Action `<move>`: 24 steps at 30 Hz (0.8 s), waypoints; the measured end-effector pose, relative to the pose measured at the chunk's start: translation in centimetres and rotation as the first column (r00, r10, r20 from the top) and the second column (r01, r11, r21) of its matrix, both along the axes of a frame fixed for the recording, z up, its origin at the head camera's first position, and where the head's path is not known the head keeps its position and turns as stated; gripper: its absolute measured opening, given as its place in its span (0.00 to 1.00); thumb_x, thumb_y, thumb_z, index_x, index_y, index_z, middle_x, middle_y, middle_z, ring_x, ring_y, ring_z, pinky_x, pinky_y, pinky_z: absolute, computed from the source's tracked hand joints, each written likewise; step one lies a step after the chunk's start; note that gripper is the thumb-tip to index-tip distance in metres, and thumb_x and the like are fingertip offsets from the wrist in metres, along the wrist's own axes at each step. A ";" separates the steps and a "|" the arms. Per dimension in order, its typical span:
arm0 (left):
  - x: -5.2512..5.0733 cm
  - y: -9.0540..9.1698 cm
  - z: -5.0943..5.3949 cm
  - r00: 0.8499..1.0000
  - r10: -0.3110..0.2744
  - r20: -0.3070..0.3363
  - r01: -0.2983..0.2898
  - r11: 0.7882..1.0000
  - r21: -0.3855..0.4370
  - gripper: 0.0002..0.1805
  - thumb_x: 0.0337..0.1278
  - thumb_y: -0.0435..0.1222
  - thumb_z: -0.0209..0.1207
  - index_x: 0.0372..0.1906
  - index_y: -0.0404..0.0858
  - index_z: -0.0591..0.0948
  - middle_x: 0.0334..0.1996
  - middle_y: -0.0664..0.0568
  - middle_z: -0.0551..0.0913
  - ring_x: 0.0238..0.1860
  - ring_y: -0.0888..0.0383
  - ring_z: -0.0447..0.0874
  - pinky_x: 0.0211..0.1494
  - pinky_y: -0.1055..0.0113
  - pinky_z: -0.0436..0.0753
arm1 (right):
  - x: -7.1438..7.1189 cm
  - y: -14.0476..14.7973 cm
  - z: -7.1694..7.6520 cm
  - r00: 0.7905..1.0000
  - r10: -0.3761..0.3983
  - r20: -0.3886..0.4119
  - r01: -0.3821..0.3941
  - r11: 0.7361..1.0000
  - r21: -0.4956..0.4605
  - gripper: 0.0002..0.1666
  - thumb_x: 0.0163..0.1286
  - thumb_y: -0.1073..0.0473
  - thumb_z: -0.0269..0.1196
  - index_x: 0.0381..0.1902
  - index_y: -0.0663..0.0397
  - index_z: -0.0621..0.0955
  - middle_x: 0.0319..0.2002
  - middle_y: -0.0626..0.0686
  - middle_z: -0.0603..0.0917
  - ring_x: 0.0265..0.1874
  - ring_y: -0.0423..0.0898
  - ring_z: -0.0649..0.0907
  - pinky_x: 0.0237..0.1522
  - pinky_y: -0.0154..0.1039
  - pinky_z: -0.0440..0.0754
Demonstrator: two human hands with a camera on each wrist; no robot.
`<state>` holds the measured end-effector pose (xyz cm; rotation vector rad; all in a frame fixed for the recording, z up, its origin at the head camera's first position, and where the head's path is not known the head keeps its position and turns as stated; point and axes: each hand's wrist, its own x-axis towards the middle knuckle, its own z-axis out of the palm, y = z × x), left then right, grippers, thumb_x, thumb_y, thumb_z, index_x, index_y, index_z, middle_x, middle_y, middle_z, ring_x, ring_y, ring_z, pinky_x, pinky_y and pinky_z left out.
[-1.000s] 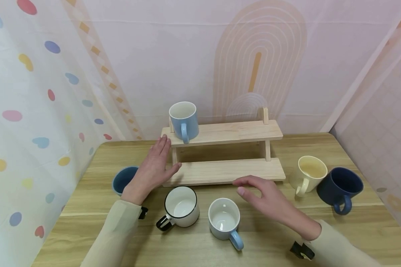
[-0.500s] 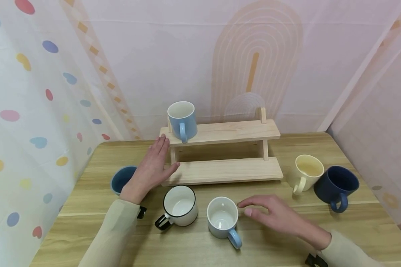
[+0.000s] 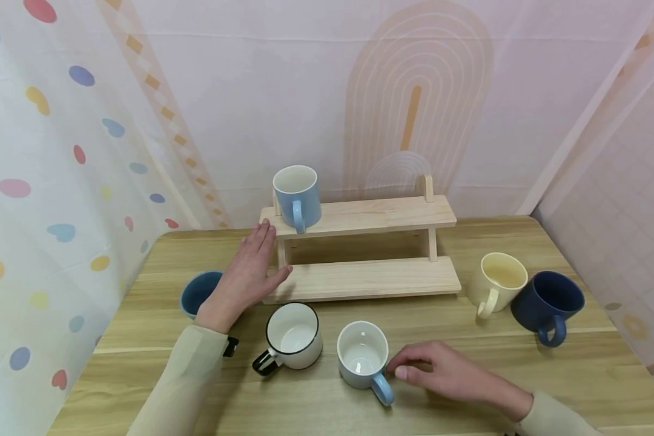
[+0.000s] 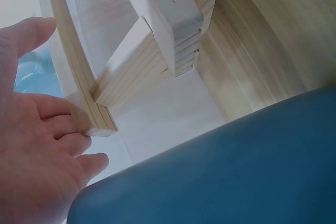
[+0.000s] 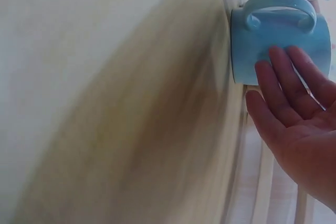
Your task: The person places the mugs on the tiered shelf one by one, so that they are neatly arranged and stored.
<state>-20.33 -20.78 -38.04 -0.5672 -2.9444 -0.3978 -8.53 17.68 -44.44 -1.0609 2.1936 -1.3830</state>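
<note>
My left hand (image 3: 245, 275) rests its fingers against the left end of the two-tier wooden shelf (image 3: 370, 280). In the left wrist view its fingers (image 4: 65, 135) lie straight along the board's edge. My right hand (image 3: 447, 370) is low over the table, beside a light blue mug with a white inside (image 3: 363, 354). Its fingertips are at the mug's right side, near the handle; the right wrist view shows loosely extended fingers (image 5: 283, 87) in front of the mug, contact uncertain. Another light blue mug (image 3: 303, 206) stands on the upper tier's left end.
A white mug with black rim (image 3: 294, 339) stands left of the light blue one. A teal-blue cup (image 3: 198, 293) is partly hidden by my left forearm. At right stand a cream mug (image 3: 498, 284) and a navy mug (image 3: 547, 306) on the wooden table (image 3: 305, 412). Curtains enclose the back and sides.
My right hand has come down and toward me, from the shelf's front edge to the right side of the front light blue mug. My left hand has stayed at the shelf's left end.
</note>
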 end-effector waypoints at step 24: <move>0.2 0.1 -0.1 1.000 0.006 -0.004 -0.006 1.000 0.005 0.51 0.69 0.51 0.63 0.79 0.22 0.54 0.81 0.30 0.49 0.82 0.36 0.43 0.80 0.37 0.51 | 0.6 -1.0 -1.7 0.924 0.235 0.302 -0.170 0.959 -0.226 0.17 0.83 0.64 0.52 0.53 0.62 0.86 0.49 0.58 0.90 0.53 0.41 0.85 0.60 0.34 0.80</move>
